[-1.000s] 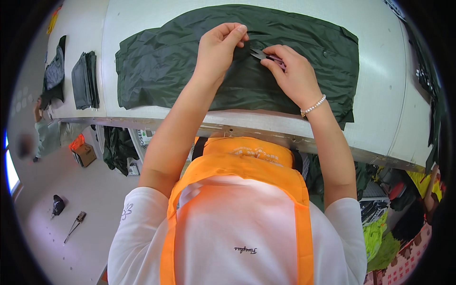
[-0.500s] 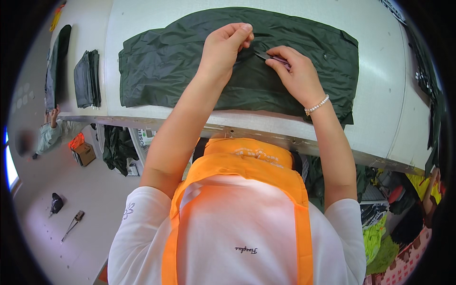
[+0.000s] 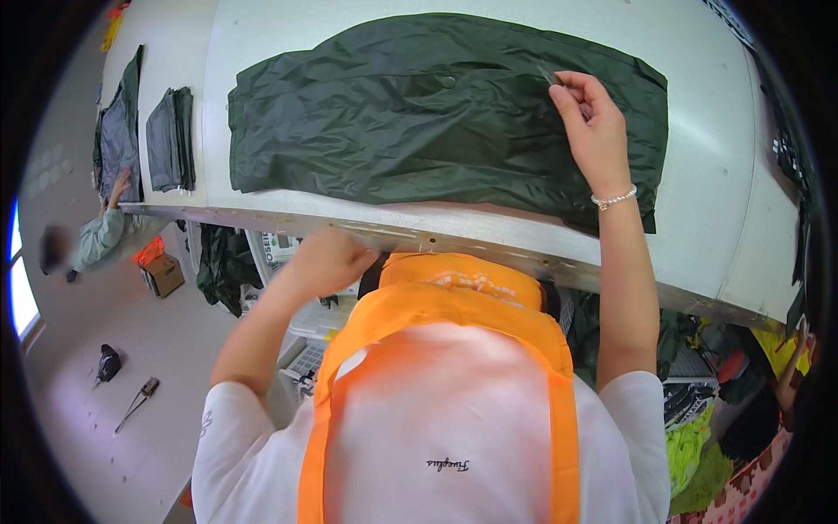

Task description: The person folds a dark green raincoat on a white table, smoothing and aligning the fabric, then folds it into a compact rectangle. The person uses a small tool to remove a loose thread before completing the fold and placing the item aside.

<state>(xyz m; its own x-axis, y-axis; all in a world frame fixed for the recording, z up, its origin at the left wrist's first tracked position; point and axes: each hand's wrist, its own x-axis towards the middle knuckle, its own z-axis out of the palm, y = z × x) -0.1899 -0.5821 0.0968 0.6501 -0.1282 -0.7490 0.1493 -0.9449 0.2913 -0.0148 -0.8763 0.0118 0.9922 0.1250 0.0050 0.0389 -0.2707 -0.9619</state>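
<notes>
A dark green garment (image 3: 367,131) of thin, creased fabric lies flat on the pale table, with a round snap button (image 3: 448,82) showing near its upper middle. My right hand (image 3: 594,122) is closed around small thread snips (image 3: 550,75), held over the right part of the garment with the blades pointing up and left. Off the fabric, my left hand (image 3: 327,264) is at the table's front edge, beside my orange apron (image 3: 454,279). Its fingers are curled in and slightly blurred; anything between them is hidden.
A folded dark stack (image 3: 170,140) and another dark garment (image 3: 120,131) lie at the table's left end, where another person's hand (image 3: 122,185) touches the garment. Dark cloth (image 3: 790,157) hangs at the far right. Below are a cardboard box (image 3: 162,274) and shelves with clothing.
My left hand has dropped from above the garment to the table's front edge. My right hand has moved right and slightly up with the snips. The other person's hand has shifted onto their garment.
</notes>
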